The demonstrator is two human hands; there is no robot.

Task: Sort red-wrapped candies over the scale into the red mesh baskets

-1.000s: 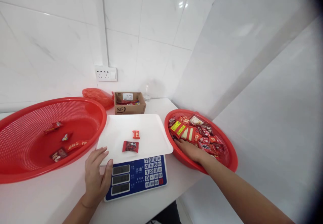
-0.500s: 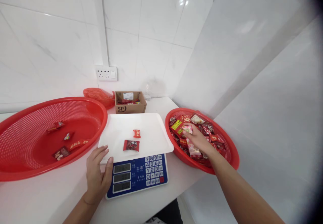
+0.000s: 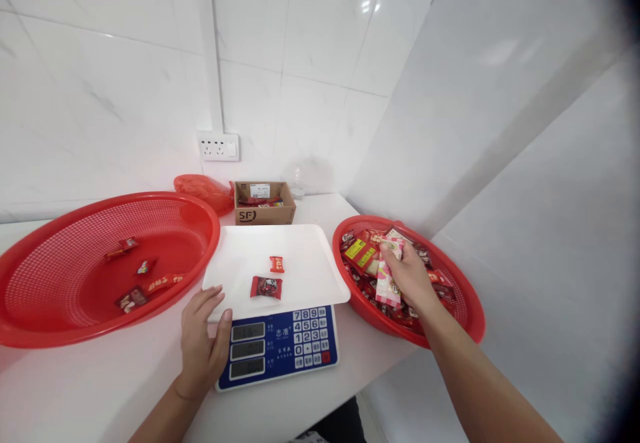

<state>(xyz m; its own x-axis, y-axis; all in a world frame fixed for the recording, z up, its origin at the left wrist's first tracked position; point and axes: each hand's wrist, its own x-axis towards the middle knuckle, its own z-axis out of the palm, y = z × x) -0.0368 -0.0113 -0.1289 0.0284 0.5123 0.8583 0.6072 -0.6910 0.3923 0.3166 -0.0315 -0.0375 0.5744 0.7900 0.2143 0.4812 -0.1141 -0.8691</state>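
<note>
My right hand (image 3: pixel 407 271) is closed on a pink-and-white snack packet (image 3: pixel 389 276), over the right red basket (image 3: pixel 467 313) full of wrapped sweets. A red-and-yellow packet (image 3: pixel 361 254) lies beside it in that basket. My left hand (image 3: pixel 204 336) has its fingers apart and rests at the front left corner of the scale's white tray (image 3: pixel 235 256), holding nothing. On the tray lie a small red wrapped sweet (image 3: pixel 277 264) and a larger dark red one (image 3: pixel 266 288). Below the tray shows the blue scale panel (image 3: pixel 277 350) with number keys and displays.
A large red basket (image 3: pixel 65 230) at the left holds several wrapped sweets. Behind the scale stand a cardboard box (image 3: pixel 265 215) with red packets inside and a red plastic bag (image 3: pixel 204 191). A tiled wall with a socket (image 3: pixel 219 146) closes off the back.
My right hand has lifted the pink-and-white packet slightly off the pile, so more of it shows. My left hand stays at the tray corner. The whole view has shifted a little.
</note>
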